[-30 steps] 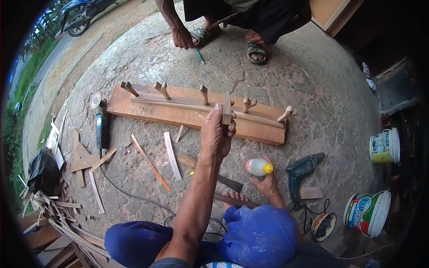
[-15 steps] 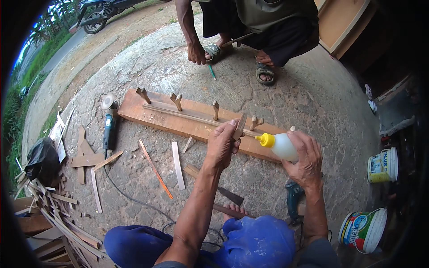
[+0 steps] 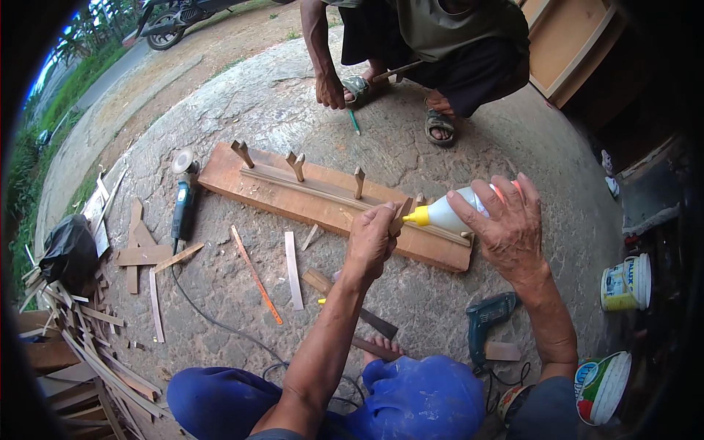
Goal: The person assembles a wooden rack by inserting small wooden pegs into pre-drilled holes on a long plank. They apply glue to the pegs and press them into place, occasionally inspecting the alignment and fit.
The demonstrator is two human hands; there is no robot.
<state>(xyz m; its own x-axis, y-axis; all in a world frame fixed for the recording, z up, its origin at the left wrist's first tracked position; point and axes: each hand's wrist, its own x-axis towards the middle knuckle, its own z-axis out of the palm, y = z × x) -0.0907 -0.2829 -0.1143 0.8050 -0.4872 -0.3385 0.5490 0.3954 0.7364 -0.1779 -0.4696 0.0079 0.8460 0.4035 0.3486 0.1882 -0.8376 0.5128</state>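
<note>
My left hand is closed around a small wooden piece, its end pointing up and away from me. In my right hand is a white glue bottle with a yellow nozzle cap, tipped sideways so that the nozzle touches or nearly touches the wooden piece. Below and beyond both hands lies a thick wooden beam on the ground. A thin wooden rail with several upright forked pegs rests along it. My left hand covers part of the beam.
Beyond the beam a person squats, one hand near a green pen. An angle grinder lies left, a drill right, a chisel near my foot. Wood scraps pile up left; paint buckets stand right.
The glue bottle has turned more level, and its nozzle has come to the wooden piece. My right hand has shifted its grip toward the bottle's base and moved slightly right.
</note>
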